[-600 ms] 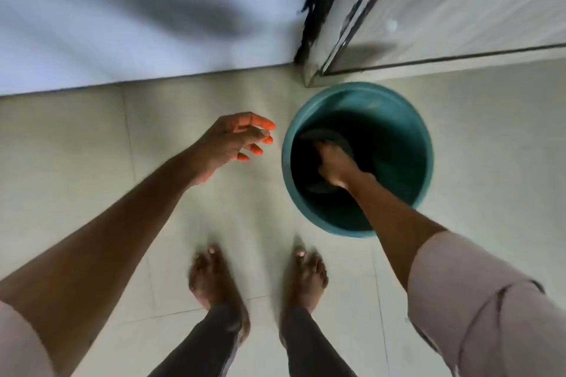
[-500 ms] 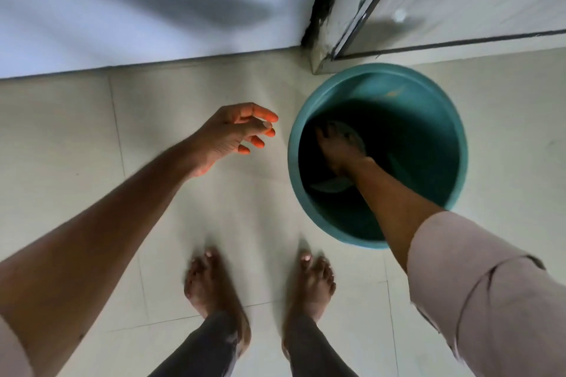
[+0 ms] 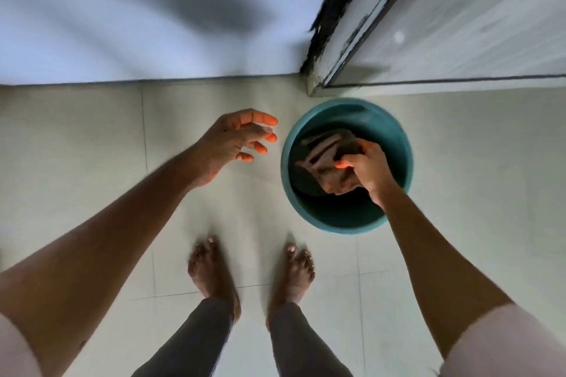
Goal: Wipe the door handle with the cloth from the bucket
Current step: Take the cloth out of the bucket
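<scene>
Pale floor tiles (image 3: 477,162) run up to a white wall (image 3: 122,9), and at upper right I see the foot of a door frame (image 3: 318,82) with dark, flaking edges. Just below that corner stands a teal bucket (image 3: 395,138). My right hand (image 3: 367,168) is over its mouth, its grip closed on a crumpled brown cloth (image 3: 324,159) that hangs within the rim. My left hand (image 3: 232,144) hovers beside the bucket, fingers spread and empty. Two bare feet (image 3: 211,272) stand on the tiles nearer me. Nothing blocks the bucket; the handle is out of view.
</scene>
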